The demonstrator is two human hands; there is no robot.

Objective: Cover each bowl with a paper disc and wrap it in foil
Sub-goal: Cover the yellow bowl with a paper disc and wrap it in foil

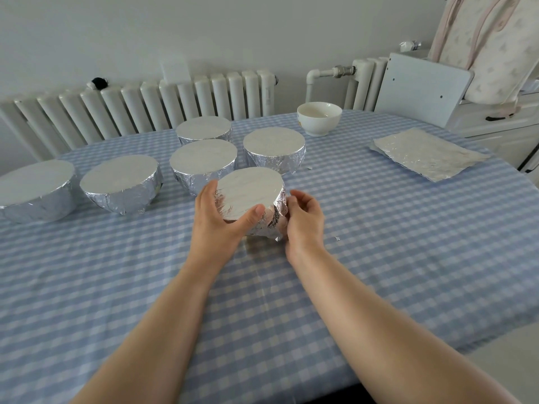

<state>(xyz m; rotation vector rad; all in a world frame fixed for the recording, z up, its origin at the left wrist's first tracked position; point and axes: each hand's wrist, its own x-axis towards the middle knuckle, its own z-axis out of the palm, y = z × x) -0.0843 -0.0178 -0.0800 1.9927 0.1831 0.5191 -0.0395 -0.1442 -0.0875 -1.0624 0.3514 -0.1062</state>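
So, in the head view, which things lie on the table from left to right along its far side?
Farthest foil-wrapped bowl → round foil-wrapped bowl beside it → uncovered white ceramic bowl → flat stack of silver foil sheets.

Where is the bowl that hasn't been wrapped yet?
The bare white bowl stands at the far side of the table, right of the foil-wrapped bowls and left of the flat foil sheets, near the radiator.

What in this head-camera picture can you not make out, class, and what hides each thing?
- Paper discs: foil covers every wrapped bowl, including the held bowl.
- Held bowl's near side: behind the left hand and right hand.
- Leftmost wrapped bowl: cut by the left edge.
- White bowl: contents too faint.
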